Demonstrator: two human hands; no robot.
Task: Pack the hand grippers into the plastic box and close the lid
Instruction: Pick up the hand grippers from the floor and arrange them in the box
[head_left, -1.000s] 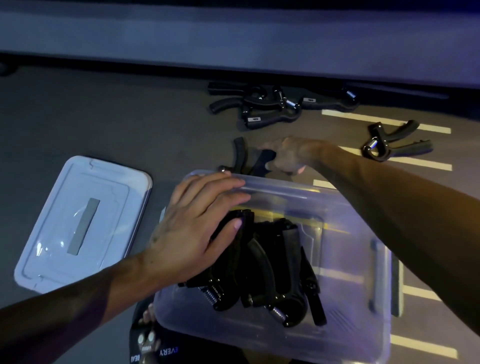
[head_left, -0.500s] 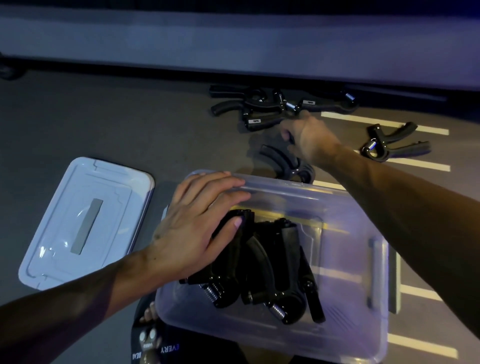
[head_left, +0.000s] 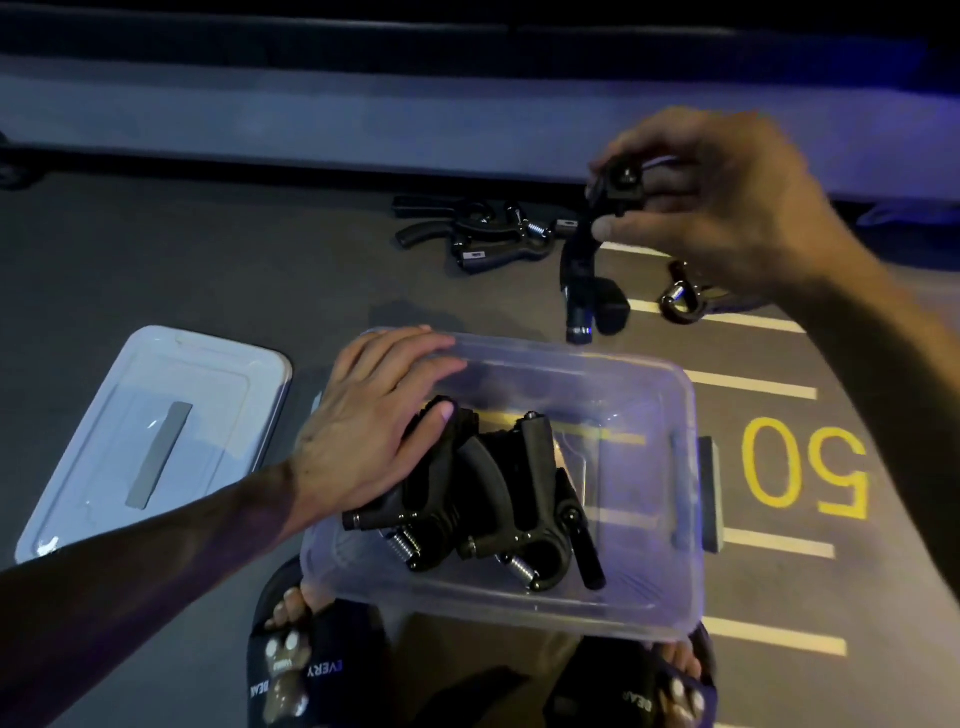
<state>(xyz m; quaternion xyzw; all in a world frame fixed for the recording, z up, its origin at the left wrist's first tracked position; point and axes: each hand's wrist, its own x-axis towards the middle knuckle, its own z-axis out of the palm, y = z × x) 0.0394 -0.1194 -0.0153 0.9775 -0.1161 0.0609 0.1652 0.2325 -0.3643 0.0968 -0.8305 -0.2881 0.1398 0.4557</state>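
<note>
Up off the floor comes one black hand gripper (head_left: 589, 260), pinched in the right hand (head_left: 722, 202). Flat left hand (head_left: 369, 431) rests on the clear plastic box (head_left: 649, 613).

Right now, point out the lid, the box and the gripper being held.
lid (head_left: 156, 441): head view, on its flat top.
box (head_left: 644, 499): head view, on its bare floor.
held gripper (head_left: 584, 270): head view, on its hanging handle.
</note>
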